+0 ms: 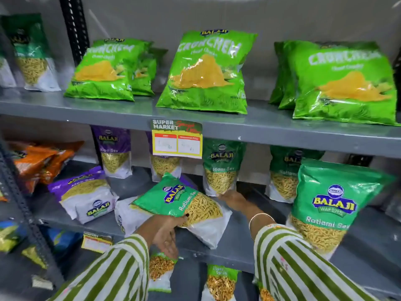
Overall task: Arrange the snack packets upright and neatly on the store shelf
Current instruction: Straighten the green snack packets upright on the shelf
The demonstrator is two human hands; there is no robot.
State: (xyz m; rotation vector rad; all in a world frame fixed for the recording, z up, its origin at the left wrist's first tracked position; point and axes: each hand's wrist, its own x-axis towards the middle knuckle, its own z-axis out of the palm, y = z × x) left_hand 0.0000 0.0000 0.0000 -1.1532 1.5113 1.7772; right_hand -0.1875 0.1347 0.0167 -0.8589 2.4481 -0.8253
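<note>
I'm on the middle shelf (238, 253) w/ both hands in. Main thing is the green Ratlami Sev packet (184, 205), lying flat and skewed near the front edge, its top pointing far-left, resting partly on a white packet (128, 216) underneath. My left hand (167, 233) sits at its near edge, thumb on top of the clear window part, fingers below or beside; looks like a loose pinch on the packet, not a firm clamp. Wrist bent down, striped sleeve coming in from near-left.

Right hand (233, 199) reaches farther in, palm down, fingertips touching the base of the upright green packet (221, 168) at the back. Can't tell if that grip is closed on it or just steadying; fingers look fairly flat.

Handling guess: the pouch is light, soft film, crinkly, prob slippery, contents loose and brittle, so don't squeeze the middle. Best hold is at the side seams or top seal, then tip it up so the flat bottom lands on the shelf and lean it in line w/ the green row.

Purple Aloo Sev packet (84, 196) to the left also lies flat, so more to stand up. Large green packet (334, 205) near-right is upright.
</note>
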